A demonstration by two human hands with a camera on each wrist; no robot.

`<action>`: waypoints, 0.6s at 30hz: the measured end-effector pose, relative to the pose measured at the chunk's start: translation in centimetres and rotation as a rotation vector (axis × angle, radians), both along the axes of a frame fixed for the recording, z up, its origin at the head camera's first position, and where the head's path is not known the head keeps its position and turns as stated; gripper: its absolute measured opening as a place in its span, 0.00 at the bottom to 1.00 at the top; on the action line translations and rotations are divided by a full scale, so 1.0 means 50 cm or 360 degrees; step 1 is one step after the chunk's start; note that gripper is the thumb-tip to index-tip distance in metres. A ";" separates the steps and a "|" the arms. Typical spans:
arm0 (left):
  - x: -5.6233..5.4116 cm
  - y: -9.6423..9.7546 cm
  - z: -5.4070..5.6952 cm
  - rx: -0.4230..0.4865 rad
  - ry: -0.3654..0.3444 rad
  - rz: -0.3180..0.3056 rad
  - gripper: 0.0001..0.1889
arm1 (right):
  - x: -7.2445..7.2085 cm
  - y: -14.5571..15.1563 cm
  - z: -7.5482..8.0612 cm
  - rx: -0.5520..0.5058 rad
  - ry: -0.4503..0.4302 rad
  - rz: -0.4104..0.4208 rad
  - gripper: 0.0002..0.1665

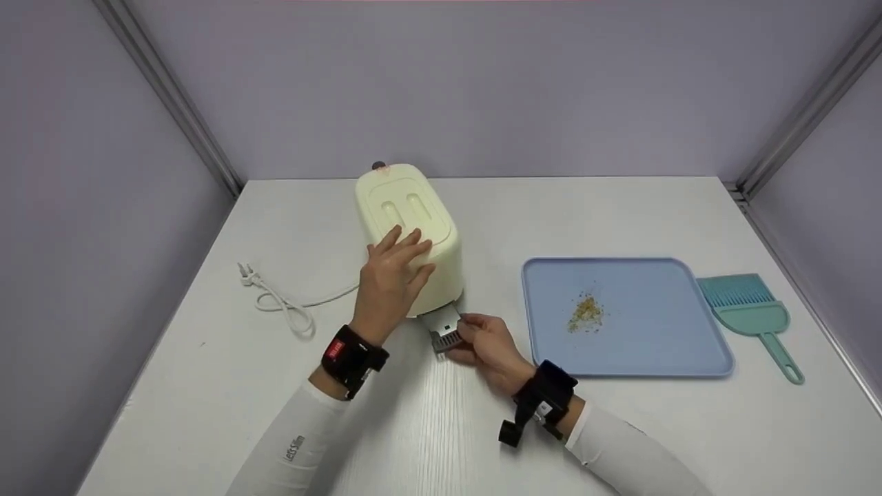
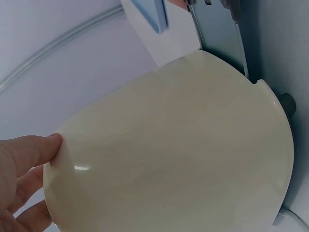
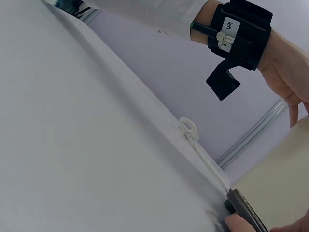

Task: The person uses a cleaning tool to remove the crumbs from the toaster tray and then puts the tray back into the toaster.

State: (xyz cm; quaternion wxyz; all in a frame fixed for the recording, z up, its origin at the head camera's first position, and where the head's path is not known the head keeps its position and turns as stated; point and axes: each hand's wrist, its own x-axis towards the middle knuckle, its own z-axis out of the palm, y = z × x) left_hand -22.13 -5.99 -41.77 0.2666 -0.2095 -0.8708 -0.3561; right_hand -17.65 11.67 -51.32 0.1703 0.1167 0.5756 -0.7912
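A cream toaster [image 1: 441,272] with a lid over its top stands left of the middle of the table. My left hand [image 1: 386,286] rests on its near end, fingers spread over the lid and thumb at the edge. In the left wrist view the toaster's smooth end wall [image 2: 169,140] fills most of the picture. A metal crumb tray [image 1: 439,318] with a dark slotted handle sticks partway out from the toaster's base. My right hand [image 1: 493,348] pinches the handle's right side. The tray's dark edge [image 3: 246,211] shows between fingers in the right wrist view.
A blue tray [image 1: 648,344] lies on the right, with a small heap of crumbs [image 1: 587,312] on it. Beside it are a green brush and dustpan [image 1: 754,317]. The toaster's white cord and plug [image 1: 275,296] lie on the left. Walls enclose the table's back and sides.
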 end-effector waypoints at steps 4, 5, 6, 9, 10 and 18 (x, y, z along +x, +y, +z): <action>0.001 -0.001 -0.001 -0.0002 0.0014 -0.0006 0.17 | -0.006 -0.006 0.001 0.0000 0.0003 -0.0011 0.29; 0.001 -0.001 -0.001 0.0001 0.0021 -0.0010 0.17 | -0.007 -0.007 0.001 0.0000 0.0004 -0.0008 0.29; 0.002 -0.001 -0.001 0.0004 0.0028 -0.0015 0.17 | -0.008 -0.008 0.002 -0.0001 0.0005 -0.0005 0.29; 0.002 -0.002 -0.001 0.0011 0.0056 -0.0023 0.17 | -0.012 -0.011 0.003 -0.0004 0.0014 0.0012 0.29; 0.002 -0.002 -0.001 0.0012 0.0063 -0.0023 0.17 | -0.014 -0.012 0.004 -0.0002 0.0017 0.0014 0.29; 0.001 -0.001 -0.002 0.0004 0.0041 -0.0007 0.17 | -0.026 -0.020 0.005 -0.0006 -0.0024 -0.0002 0.30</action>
